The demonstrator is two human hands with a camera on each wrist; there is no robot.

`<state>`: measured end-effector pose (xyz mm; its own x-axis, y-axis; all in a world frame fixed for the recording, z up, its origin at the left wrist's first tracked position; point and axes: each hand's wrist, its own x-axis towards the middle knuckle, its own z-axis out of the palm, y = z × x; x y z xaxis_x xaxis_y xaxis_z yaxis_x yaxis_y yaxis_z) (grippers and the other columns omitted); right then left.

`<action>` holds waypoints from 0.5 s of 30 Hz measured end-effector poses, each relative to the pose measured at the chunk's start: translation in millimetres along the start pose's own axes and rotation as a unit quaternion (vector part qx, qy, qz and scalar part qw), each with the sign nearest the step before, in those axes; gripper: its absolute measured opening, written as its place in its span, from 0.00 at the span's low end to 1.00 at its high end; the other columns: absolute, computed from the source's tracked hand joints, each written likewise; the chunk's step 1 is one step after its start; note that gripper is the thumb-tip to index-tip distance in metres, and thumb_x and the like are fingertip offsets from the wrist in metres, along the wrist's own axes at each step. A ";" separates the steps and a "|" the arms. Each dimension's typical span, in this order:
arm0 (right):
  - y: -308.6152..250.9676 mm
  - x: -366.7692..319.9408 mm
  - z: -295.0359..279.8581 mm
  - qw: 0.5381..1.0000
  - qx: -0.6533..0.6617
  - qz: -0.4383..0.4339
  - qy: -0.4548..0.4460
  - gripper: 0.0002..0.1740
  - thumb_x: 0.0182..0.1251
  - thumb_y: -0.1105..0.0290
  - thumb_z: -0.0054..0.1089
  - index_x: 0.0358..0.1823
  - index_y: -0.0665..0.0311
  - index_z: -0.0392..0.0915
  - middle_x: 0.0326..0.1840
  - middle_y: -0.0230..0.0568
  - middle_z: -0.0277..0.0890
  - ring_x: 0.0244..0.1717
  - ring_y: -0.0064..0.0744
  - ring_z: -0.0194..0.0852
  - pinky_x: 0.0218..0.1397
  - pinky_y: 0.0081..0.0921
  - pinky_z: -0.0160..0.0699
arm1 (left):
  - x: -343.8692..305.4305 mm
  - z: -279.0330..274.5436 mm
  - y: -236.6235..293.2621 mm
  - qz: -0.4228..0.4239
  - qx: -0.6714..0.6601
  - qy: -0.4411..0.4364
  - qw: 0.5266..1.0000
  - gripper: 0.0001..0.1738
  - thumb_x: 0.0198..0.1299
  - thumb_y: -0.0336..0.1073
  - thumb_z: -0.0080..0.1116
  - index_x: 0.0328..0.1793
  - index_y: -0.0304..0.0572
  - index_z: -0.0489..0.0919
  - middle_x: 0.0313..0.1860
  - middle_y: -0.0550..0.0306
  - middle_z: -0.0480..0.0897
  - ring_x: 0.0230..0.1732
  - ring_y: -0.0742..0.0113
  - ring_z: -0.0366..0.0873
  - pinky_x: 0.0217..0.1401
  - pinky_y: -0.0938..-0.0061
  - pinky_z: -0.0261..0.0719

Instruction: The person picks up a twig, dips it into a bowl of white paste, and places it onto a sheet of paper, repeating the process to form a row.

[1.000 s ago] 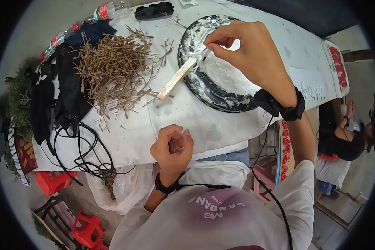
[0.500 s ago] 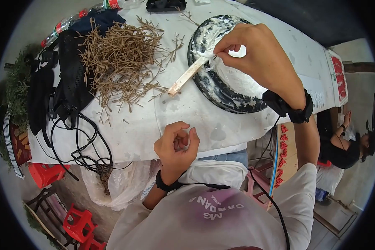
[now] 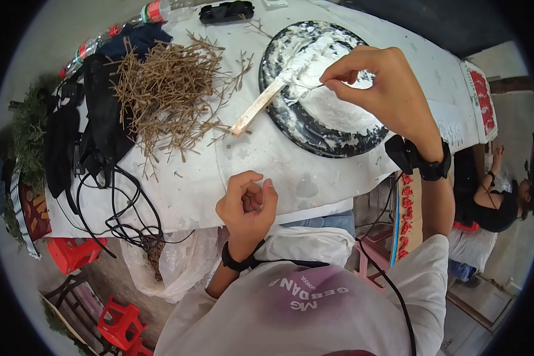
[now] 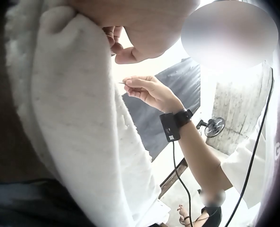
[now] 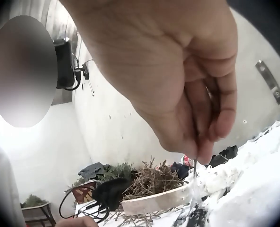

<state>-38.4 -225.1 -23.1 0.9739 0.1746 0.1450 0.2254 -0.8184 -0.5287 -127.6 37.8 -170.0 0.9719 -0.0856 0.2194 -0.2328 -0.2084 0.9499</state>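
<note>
My right hand (image 3: 381, 83) hovers over a round black dish (image 3: 305, 137) smeared with thick white paste (image 3: 332, 107). Between thumb and fingertips it pinches a thin, dark, wire-like stem (image 3: 307, 87); in the right wrist view the stem (image 5: 195, 171) points down, with white paste around its lower end. A flat wooden stick (image 3: 258, 110) leans across the dish's left rim, its upper end coated in paste. My left hand (image 3: 247, 204) is near the table's front edge, fingers loosely curled and nothing visible in them.
A heap of brown twigs (image 3: 166, 95) lies left of the dish, beside black bags (image 3: 101, 113) and tangled cables (image 3: 121, 207). Plastic bottles (image 3: 154, 10) and a black case (image 3: 226, 12) are at the back. Another person (image 3: 495, 204) sits at far right.
My right hand has moved right over the dish and nearer to me, still pinching the thin stem. The left hand stays in place; the head view has shifted slightly.
</note>
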 end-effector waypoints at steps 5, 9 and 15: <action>25.0 -34.1 -20.8 0.993 0.083 0.060 0.063 0.07 0.70 0.73 0.73 0.44 0.69 0.92 0.41 0.39 0.91 0.39 0.24 0.84 0.49 0.26 0.82 | -4.1 0.1 2.0 -0.004 -0.008 -0.008 1.000 0.10 0.67 0.24 0.69 0.50 0.38 0.80 0.22 0.71 0.75 0.22 0.87 0.62 0.26 0.86 0.57; 65.6 -72.4 -35.5 0.925 0.312 0.153 0.153 0.09 0.74 0.72 0.71 0.50 0.70 0.90 0.44 0.37 0.91 0.43 0.22 0.85 0.53 0.23 0.81 | 2.5 8.5 2.9 0.001 0.010 0.008 1.000 0.08 0.69 0.25 0.68 0.50 0.38 0.79 0.24 0.72 0.75 0.24 0.86 0.61 0.28 0.84 0.56; 92.6 -136.8 -34.9 0.836 0.445 0.232 0.223 0.12 0.76 0.71 0.70 0.54 0.73 0.89 0.49 0.40 0.91 0.52 0.24 0.86 0.59 0.22 0.81 | -3.9 3.8 -9.4 -0.015 0.026 0.010 0.999 0.09 0.68 0.24 0.67 0.50 0.36 0.78 0.24 0.67 0.76 0.24 0.82 0.64 0.28 0.81 0.57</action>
<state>-151.7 -343.9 -62.7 0.8997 -0.4330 -0.0557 -0.0501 0.0243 -0.9984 -129.3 36.3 -180.6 0.9788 -0.0584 0.1966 -0.2050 -0.2610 0.9433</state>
